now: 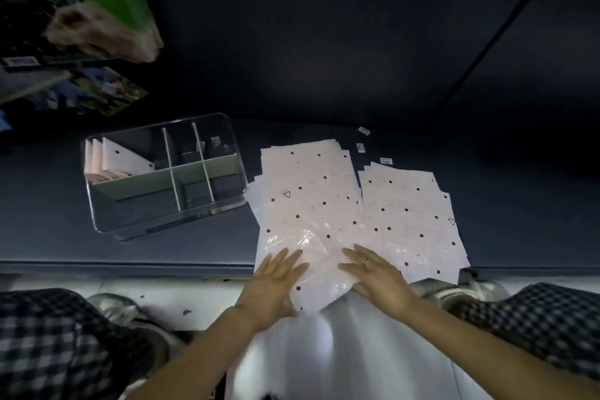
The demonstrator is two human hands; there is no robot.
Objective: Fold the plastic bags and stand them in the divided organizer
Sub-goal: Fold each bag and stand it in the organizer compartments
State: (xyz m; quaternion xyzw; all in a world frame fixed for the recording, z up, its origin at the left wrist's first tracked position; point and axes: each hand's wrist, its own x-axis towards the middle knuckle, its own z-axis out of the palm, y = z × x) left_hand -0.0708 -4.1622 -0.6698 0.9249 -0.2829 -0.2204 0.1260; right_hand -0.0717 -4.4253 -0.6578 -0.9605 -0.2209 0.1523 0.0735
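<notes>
Both hands lie flat on the top pale pink plastic bag with dark dots point(311, 256), which sits on the nearer of 2 loose stacks at the front edge of the dark surface point(162, 247). Left hand point(276, 282): fingers straight and spread, pressing the bag's near left corner, gripping nothing. Right hand point(376, 276): fingers straight, ring on 1 of them, pressing the near right part of the same bag, also gripping nothing. The bag's near end overhangs the surface edge toward the person.

Key relation: the bag's long axis runs away from the person, so it stretches forward from both palms, and the 2 hands sit about equally near its close edge. A first fold probably means taking that near edge forward, or 1 side across.

The second stack of the same dotted pink bags point(412, 214) lies just right, its edge overlapping. The clear rectangular divided organizer with white partitions point(168, 178) stands well left of the hands, on the left hand's side. Its far left compartment holds some folded pink bags point(123, 156) standing upright; the others look unfilled.
</notes>
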